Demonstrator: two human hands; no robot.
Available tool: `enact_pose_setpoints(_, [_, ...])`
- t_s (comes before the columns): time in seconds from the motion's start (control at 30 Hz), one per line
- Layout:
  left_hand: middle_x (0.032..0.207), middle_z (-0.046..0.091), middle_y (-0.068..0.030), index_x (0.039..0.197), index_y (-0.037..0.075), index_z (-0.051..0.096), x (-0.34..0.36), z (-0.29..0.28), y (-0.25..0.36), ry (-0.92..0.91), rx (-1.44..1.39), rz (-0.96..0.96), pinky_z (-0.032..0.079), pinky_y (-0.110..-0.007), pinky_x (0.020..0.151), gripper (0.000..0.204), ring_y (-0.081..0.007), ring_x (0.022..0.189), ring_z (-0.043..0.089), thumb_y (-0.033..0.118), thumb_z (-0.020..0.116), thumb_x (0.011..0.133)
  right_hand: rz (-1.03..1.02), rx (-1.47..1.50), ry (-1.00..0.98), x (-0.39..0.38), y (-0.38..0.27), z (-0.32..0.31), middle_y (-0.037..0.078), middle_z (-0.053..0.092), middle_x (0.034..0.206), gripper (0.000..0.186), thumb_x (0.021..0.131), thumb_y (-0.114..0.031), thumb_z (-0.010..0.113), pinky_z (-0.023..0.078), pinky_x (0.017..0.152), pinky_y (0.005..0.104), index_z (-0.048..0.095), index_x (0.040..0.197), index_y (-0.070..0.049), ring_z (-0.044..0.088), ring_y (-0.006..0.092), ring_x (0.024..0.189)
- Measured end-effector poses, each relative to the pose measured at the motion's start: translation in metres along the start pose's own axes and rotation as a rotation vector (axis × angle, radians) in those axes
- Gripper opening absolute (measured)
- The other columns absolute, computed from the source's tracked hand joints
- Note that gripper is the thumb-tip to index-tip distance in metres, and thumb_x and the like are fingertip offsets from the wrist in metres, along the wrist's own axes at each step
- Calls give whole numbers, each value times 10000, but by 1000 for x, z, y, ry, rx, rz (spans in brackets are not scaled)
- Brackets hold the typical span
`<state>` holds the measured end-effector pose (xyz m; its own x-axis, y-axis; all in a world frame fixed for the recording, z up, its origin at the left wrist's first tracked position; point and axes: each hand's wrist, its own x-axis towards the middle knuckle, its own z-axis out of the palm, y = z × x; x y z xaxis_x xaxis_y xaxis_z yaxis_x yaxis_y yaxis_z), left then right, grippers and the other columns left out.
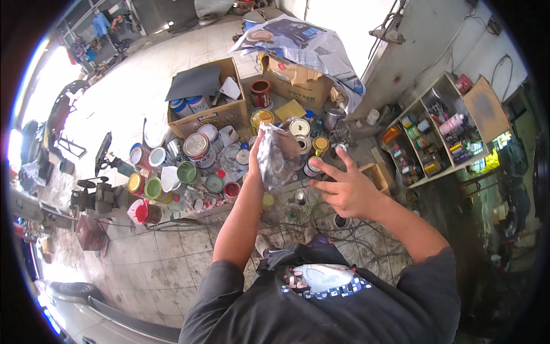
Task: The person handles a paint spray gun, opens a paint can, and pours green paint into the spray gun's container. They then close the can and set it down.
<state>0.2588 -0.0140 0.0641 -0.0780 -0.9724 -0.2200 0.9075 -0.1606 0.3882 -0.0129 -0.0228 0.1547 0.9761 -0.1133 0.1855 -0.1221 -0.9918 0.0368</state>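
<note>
My left hand (256,156) is closed on the edge of a crumpled grey, silvery sheet (277,163), held up over the paint cans. I cannot tell whether the sheet is cloth, paper or plastic. To its right, my right hand (350,189) hangs in the air with fingers spread, apart from the sheet and holding nothing. Just beyond its fingertips stand a small can (313,166) and a yellow-rimmed can (320,144). Left of my left arm are a green-filled can (187,172) and a large lidded can (198,147).
Behind the cans sit a cardboard box (215,116) with cans inside and another box (301,86) partly under printed paper (309,40). A shelf unit (424,135) with bottles stands on the right. Cables (366,229) trail across the tiled floor. A car (109,315) is at lower left.
</note>
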Motion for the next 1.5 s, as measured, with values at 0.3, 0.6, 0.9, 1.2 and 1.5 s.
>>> enact_pose_setpoints(0.3, [998, 740, -79, 1184, -34, 647, 39, 102, -131, 238, 719, 247, 549, -313, 739, 362, -140, 825, 690, 187, 793, 938, 327, 221, -173, -41, 24, 53, 105, 733, 1155, 204, 830, -166, 637, 486, 1065, 457, 738, 986, -82, 655, 321, 1181])
enact_pose_setpoints(0.6, [1029, 725, -99, 1225, -1, 629, 36, 63, -123, 218, 88, 151, 608, -401, 774, 413, -212, 893, 718, 334, 704, 996, 54, 331, 323, -100, 59, 7, 133, 589, 1450, 516, 748, 1, 691, 390, 1155, 553, 750, 1236, -157, 484, 400, 1400])
enact_pose_setpoints(0.9, [1039, 736, -130, 1214, 10, 605, 54, 92, -176, 373, -22, 450, 627, -428, 793, 409, -270, 920, 745, 380, 636, 1044, 553, 106, -130, -63, 63, 96, 232, 134, 1718, 793, 917, -204, 672, 242, 1186, 714, 327, 1622, -95, 172, 564, 1537])
enact_pose_setpoints(1.2, [1053, 629, -88, 1208, 88, 610, 34, 70, -96, -381, -503, 576, 479, -387, 941, 361, -237, 1008, 589, 412, 541, 1066, 833, 2489, 624, -43, 42, 88, 77, 466, 1595, 539, 1059, -420, 491, 345, 1189, 516, 516, 1522, -145, 409, 306, 1483])
enact_pose_setpoints(1.5, [1622, 435, -132, 1466, 140, 568, 6, 74, -65, 169, 2095, 1218, 186, -569, 1272, 558, -351, 1569, 283, 140, 650, 914, 353, 2762, 875, -35, 39, 88, 107, 505, 1566, 659, 1063, -543, 431, 394, 1187, 514, 443, 1562, -113, 498, 313, 1428])
